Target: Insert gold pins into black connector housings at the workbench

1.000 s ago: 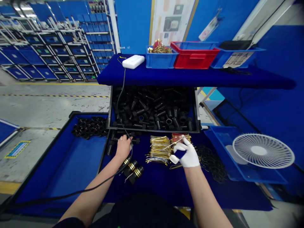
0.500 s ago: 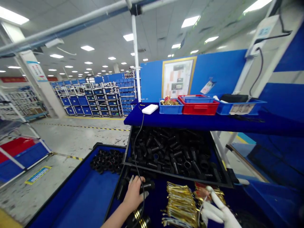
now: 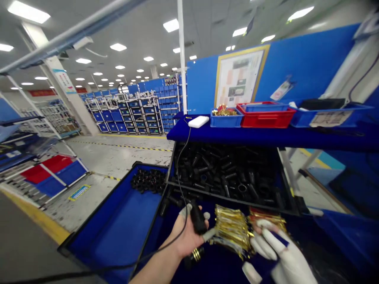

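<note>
My left hand, bare with pale covers on its fingertips, holds a black ribbed tube across the palm and fingers. Below that hand, a black part with gold rings lies partly hidden. My right hand wears a white glove; its thumb stands apart from the fingers. The gloved fingertips are beside a pile of gold strips and over a second bunch with red and gold strips. Nothing is plainly visible in the right hand. A dark cable passes in front of my left wrist.
A large bin full of black tubes stands behind the hands. To the left is a blue tray with small black rings. The shelf above bears a white box, a red bin and blue bins.
My left hand has come up and right from the black tubes, now with one tube in it. The right hand's thumb has spread from its fingers. The view has shifted.
</note>
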`<action>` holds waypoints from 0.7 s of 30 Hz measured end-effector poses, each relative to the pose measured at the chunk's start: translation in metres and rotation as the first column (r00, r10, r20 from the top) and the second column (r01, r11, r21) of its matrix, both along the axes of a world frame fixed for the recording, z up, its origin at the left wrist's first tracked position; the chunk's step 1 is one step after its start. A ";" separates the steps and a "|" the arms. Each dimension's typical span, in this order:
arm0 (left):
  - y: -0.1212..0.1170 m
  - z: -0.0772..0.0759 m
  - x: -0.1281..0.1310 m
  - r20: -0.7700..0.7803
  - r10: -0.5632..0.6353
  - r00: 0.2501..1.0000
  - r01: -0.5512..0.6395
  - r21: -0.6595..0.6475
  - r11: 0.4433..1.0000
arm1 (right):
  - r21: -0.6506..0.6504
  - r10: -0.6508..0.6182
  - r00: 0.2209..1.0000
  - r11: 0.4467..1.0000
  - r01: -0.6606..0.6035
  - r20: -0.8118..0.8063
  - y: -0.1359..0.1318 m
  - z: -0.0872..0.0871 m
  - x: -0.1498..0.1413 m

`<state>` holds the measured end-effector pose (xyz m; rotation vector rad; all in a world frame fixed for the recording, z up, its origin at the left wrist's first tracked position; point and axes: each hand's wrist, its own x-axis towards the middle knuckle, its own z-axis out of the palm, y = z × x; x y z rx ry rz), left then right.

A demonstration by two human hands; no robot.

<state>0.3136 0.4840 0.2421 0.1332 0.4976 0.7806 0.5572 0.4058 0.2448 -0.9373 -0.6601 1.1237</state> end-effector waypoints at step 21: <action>-0.081 0.020 0.031 -0.476 0.075 0.876 0.118 0.364 0.924 | -0.074 0.121 0.675 0.992 -0.098 0.728 -0.041 0.011 -0.068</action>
